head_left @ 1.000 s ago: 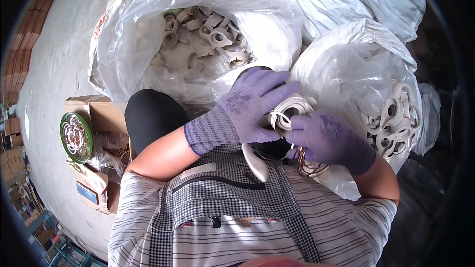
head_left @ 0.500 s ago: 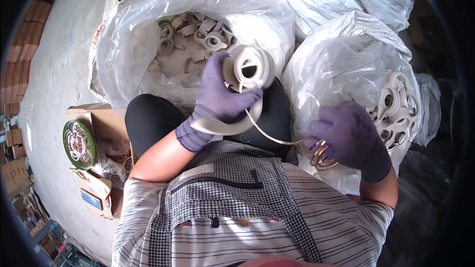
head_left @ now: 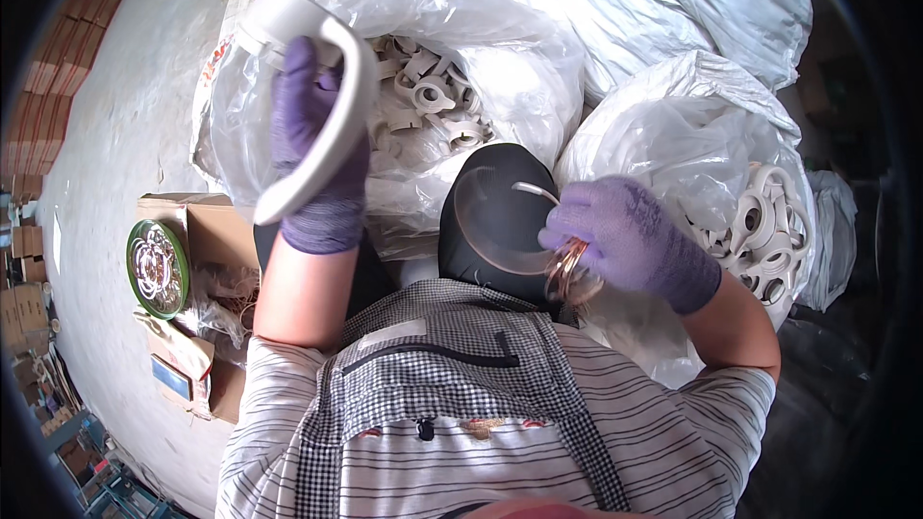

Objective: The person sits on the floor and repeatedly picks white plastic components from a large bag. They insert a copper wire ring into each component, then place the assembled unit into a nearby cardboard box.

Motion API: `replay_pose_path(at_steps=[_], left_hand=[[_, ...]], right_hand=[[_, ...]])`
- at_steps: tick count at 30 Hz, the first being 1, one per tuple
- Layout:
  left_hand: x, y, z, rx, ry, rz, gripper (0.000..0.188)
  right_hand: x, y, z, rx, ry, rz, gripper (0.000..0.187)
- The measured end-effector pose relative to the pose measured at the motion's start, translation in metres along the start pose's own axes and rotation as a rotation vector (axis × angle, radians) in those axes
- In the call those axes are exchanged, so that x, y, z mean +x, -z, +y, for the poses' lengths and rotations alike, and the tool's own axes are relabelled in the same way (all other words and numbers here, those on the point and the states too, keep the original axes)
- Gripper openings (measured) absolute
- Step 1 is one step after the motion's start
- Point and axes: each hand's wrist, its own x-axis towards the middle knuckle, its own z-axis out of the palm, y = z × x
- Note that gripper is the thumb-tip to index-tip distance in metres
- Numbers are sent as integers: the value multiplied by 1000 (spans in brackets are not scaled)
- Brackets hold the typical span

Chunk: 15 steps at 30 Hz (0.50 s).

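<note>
A pale grey floor (head_left: 130,135), evenly lit, spreads left of the left fingers (head_left: 299,72), reddish-brown cartons (head_left: 62,82) stand stacked beyond it, and a dark area (head_left: 832,394) lies right of the right fingers (head_left: 575,202).

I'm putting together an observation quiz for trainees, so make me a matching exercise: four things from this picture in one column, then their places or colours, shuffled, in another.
Things:
1. Large white part with curved handle
2. Copper-coloured loops
3. Round dish
4. Apron

Places or colours:
A. Black-and-white checked
B. In the right hand
C. Green-rimmed
D. In the left hand

Pairs: 1-D, 2-B, 3-C, 4-A
</note>
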Motion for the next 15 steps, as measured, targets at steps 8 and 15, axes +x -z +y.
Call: replay_pose_path(at_steps=[8,15], left_hand=[[-51,-9,-3,768,189,-270,93],[-111,-13,-26,1490,84,-742,89]], right_hand=[[-2,73,152,-720,-418,74,32],[-16,121,111,-462,-432,174,40]])
